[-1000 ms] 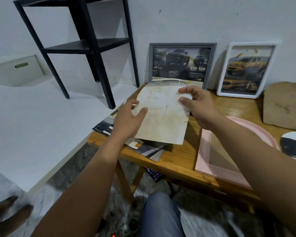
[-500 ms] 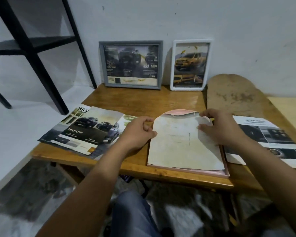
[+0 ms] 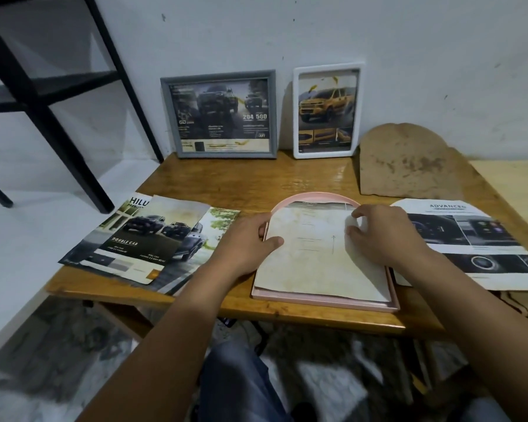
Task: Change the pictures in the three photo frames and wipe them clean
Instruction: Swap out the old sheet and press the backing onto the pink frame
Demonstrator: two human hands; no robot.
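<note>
Head view shows my left hand (image 3: pixel 244 243) gripping the left edge of the stained sheet (image 3: pixel 314 254) and my right hand (image 3: pixel 381 236) pinching its curled right edge, hiding that corner. It lies on the pink frame (image 3: pixel 326 301), covering all but the rim. Beyond, brochures (image 3: pixel 153 239) flank it on the surface (image 3: pixel 256 181); grey frame (image 3: pixel 218 114) and white frame (image 3: pixel 326 109) lean on the wall.

Three photo frames, four loose printed sheets, one backing board.
One grey rectangular frame (image 3: pixel 218 114), one white rectangular frame (image 3: pixel 326 110), one pink arched frame (image 3: pixel 323 296); three glossy car brochure sheets (image 3: pixel 141 242), one stained cream arched sheet (image 3: pixel 311 257), one brown arched board (image 3: pixel 409 162).
</note>
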